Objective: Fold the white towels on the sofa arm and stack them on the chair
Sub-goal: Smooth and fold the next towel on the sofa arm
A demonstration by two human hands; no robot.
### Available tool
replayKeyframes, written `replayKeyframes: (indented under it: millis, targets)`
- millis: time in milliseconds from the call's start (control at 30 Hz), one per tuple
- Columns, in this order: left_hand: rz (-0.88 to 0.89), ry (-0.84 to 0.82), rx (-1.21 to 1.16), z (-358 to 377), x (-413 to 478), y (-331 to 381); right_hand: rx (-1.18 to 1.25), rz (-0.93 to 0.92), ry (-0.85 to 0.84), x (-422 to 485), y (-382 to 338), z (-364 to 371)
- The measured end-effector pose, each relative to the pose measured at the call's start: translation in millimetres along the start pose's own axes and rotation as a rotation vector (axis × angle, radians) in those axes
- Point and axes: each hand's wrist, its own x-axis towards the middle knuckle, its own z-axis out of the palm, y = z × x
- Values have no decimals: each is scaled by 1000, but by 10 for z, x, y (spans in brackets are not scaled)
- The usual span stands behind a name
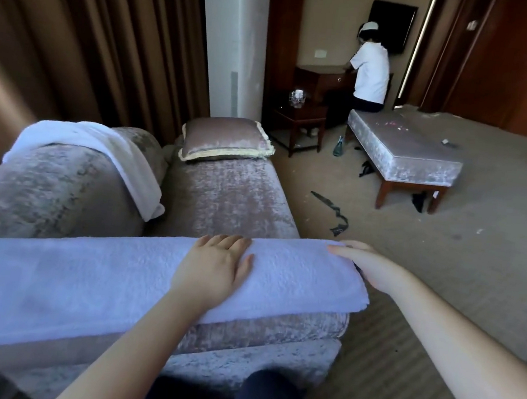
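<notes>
While the left hand (216,266) is lying flat on the towel (84,278), fingers straight and close together, the right hand (372,269) is reaching to the towel's end at 3 o'clock. Its fingers are resting along the far corner. The thumb is hidden behind the cloth, so I cannot tell whether that hand is pinching or only touching. The hands are sitting apart, the left near the middle of the view and the right at the towel's end.

The towel is lying lengthwise along the sofa arm (274,333), running from 9 o'clock to 3 o'clock across the lower half of the view. It is looking like a long band, and the thick edge at its right end is suggesting that it is already doubled once. By that reading the left hand is pressing the first fold down, and the shorter cross folds are waiting to be made.

A second towel (114,151) is hanging loose and unfolded over the sofa back (46,183) at 10 o'clock, one end trailing toward the seat (223,195). No folded stack is showing anywhere, and I cannot pick out the chair. So the task is looking early: one towel partly folded, one untouched, nothing stacked.

A cushion (226,138) is resting at 12 o'clock, and a bench (407,149) is standing at 2 o'clock.
</notes>
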Motion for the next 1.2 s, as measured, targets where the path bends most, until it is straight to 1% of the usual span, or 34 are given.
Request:
replayKeyframes:
  millis: [67, 200, 300, 467, 567, 667, 733, 833, 867, 900, 933, 1000, 1033, 1067, 1100, 1133, 1167, 1200]
  targets:
    - [-3, 19, 4, 8, -4, 7, -7, 30, -32, -26, 80, -79]
    - [-2, 31, 12, 17, 1, 17, 87, -15, -54, -189, 125, -203]
    - [4, 45, 11, 30, -3, 10, 68, -40, -98, -364, 155, -214]
    - [15, 47, 15, 35, 5, 18, -80, -169, 56, -563, 118, -217]
    - [28, 57, 15, 11, -10, 23, -113, -216, 98, -639, 20, -211]
    - [10, 21, -22, 0, 4, 33, -165, -195, 155, -655, -93, -284]
    - [6, -44, -58, -52, 29, 116, -197, -166, 193, -689, -169, -362]
    - [32, -120, -69, -103, 67, 242, -159, -133, 251, -794, -314, -476]
    - [21, -119, -124, -109, 86, 248, -128, -123, 260, -865, -380, -479]
    - [-23, -102, -233, -151, 106, 249, -108, -134, 256, -942, -456, -454]
    - [-99, -59, -400, -230, 121, 255, -104, -157, 248, -1029, -554, -390]
    - [-338, 14, -822, -502, 189, 277, -151, -267, 226, -1190, -790, -165]
    - [-450, 2, -1048, -677, 237, 295, -198, -338, 204, -1271, -919, 5]
    - [-518, -59, -1223, -863, 289, 304, -242, -414, 178, -1351, -1046, 199]
    - [-541, -146, -1343, -1039, 327, 307, -277, -493, 146, -1413, -1154, 397]
    - [-534, -226, -1386, -1203, 335, 301, -309, -561, 111, -1474, -1248, 603]
    - [-507, -278, -1359, -1325, 323, 271, -343, -605, 89, -1517, -1315, 796]
    - [-486, -292, -1298, -1423, 297, 229, -381, -641, 68, -1577, -1376, 976]
